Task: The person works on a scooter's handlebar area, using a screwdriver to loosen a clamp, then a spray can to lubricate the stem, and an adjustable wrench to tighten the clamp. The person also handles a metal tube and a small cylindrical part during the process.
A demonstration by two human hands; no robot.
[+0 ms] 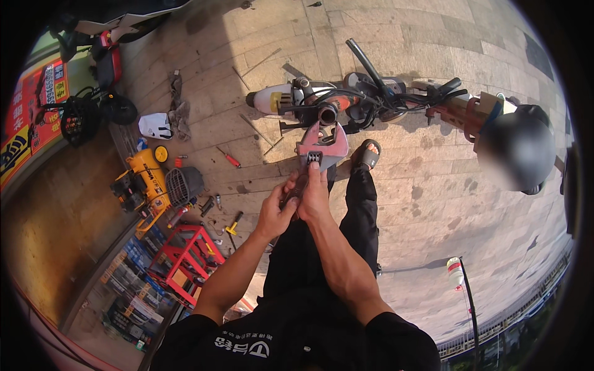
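Both my hands hold a large adjustable wrench (332,150) with a reddish-grey head and its jaws apart. My left hand (276,209) is closed round the dark handle. My right hand (314,196) is closed higher up, its thumb at the knurled adjusting screw (314,157). Just beyond the jaws is the round open end of a metal tube (328,113) on a partly stripped two-wheeler (346,102), with handlebars and loose black cables. From this view I cannot tell whether the jaws touch the tube.
A red-handled screwdriver (229,158) lies on the paving at left. Beyond it stand a yellow air compressor (148,176), a white bag (155,126) and a red tool cart (185,260). A yellow-and-black tool (234,222) lies nearby. At right is a person in a dark helmet (537,127).
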